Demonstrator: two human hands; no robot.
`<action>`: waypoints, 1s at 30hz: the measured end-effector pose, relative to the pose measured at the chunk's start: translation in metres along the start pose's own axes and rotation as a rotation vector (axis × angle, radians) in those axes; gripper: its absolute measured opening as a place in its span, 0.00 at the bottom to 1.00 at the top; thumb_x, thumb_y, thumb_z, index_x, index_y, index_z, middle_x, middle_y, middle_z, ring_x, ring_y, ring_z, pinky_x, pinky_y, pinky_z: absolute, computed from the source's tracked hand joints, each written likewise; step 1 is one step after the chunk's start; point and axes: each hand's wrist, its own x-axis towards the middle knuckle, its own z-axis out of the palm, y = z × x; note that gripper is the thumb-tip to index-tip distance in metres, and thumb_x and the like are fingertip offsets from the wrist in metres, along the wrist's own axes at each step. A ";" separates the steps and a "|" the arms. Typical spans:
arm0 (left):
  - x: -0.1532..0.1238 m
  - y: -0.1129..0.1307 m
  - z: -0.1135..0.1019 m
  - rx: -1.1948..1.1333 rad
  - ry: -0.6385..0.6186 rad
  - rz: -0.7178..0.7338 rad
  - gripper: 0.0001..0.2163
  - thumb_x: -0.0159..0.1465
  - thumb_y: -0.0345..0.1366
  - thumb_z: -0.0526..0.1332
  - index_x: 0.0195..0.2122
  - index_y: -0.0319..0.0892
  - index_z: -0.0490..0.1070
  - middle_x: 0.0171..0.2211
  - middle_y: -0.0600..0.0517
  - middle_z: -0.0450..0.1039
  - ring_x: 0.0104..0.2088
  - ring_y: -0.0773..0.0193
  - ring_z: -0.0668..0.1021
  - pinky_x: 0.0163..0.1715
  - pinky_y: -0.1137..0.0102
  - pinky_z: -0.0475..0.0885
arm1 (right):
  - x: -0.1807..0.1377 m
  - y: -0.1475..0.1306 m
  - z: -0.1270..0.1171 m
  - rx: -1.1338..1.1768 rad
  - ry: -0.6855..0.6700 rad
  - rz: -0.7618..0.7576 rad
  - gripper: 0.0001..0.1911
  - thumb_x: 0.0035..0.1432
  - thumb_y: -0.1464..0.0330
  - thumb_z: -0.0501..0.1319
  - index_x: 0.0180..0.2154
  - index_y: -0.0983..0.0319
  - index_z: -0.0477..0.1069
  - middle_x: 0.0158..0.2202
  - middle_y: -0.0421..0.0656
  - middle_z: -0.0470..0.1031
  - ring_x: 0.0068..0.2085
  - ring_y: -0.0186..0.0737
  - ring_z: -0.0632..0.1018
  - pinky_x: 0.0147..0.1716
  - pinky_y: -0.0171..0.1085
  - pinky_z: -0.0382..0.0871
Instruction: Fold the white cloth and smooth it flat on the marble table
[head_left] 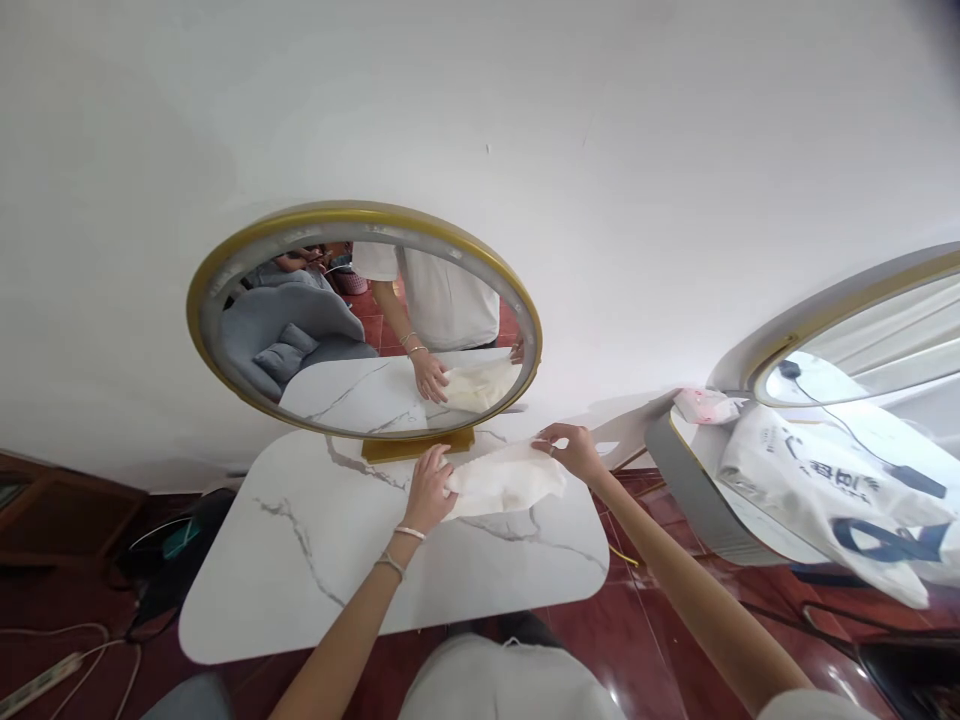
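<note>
A thin, cream-white cloth [504,480] is spread lengthwise over the white marble-patterned table [292,540], with a faint brownish mark near its lower edge. At its left end, my left hand [431,490] grips the cloth with bent fingers; a bracelet and a band circle that wrist. My right hand [574,452] pinches the upper right corner between thumb and fingers. Directly behind the cloth stands an oval gold-framed mirror [367,340] on a gold base [416,446], reflecting my arm and the cloth.
To the right, a second table [694,470] carries a white printed bag [825,480] with a dark strap, a pink-and-white packet [705,405] and another mirror [862,330]. A power strip [41,688] and cables lie on the red tiled floor at left. A white wall [600,200] stands behind.
</note>
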 end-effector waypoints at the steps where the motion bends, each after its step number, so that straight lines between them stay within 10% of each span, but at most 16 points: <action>1: 0.001 0.000 -0.010 -0.001 -0.001 0.047 0.04 0.52 0.29 0.61 0.29 0.43 0.70 0.58 0.45 0.63 0.61 0.47 0.62 0.63 0.51 0.54 | -0.002 -0.003 -0.009 0.023 0.002 0.001 0.17 0.54 0.52 0.63 0.28 0.59 0.76 0.31 0.44 0.80 0.30 0.41 0.78 0.33 0.39 0.74; 8: -0.007 -0.001 -0.057 -0.275 -0.153 -0.106 0.13 0.63 0.48 0.56 0.42 0.45 0.66 0.39 0.51 0.75 0.42 0.58 0.77 0.44 0.63 0.72 | -0.022 -0.011 -0.055 0.169 0.017 0.072 0.19 0.50 0.50 0.65 0.28 0.60 0.75 0.30 0.44 0.79 0.30 0.41 0.78 0.33 0.38 0.74; 13: -0.017 0.003 -0.067 -0.368 -0.237 -0.126 0.11 0.65 0.46 0.53 0.34 0.45 0.68 0.35 0.53 0.74 0.37 0.62 0.77 0.37 0.69 0.71 | -0.032 0.002 -0.070 0.227 0.048 0.130 0.22 0.46 0.48 0.67 0.29 0.61 0.75 0.33 0.47 0.79 0.33 0.43 0.79 0.36 0.40 0.76; 22: -0.015 0.009 -0.028 -0.352 -0.216 -0.181 0.20 0.61 0.42 0.58 0.54 0.46 0.63 0.50 0.49 0.70 0.38 0.63 0.76 0.42 0.64 0.73 | -0.034 0.003 -0.076 0.240 -0.022 0.041 0.18 0.49 0.50 0.65 0.29 0.59 0.77 0.34 0.46 0.79 0.38 0.45 0.79 0.39 0.41 0.74; 30: 0.020 0.058 -0.009 -0.235 -0.128 0.160 0.14 0.63 0.45 0.60 0.48 0.46 0.70 0.56 0.47 0.68 0.59 0.54 0.66 0.59 0.56 0.60 | -0.036 -0.011 -0.078 0.232 -0.143 0.032 0.16 0.50 0.53 0.66 0.28 0.59 0.77 0.33 0.45 0.79 0.36 0.43 0.78 0.37 0.40 0.73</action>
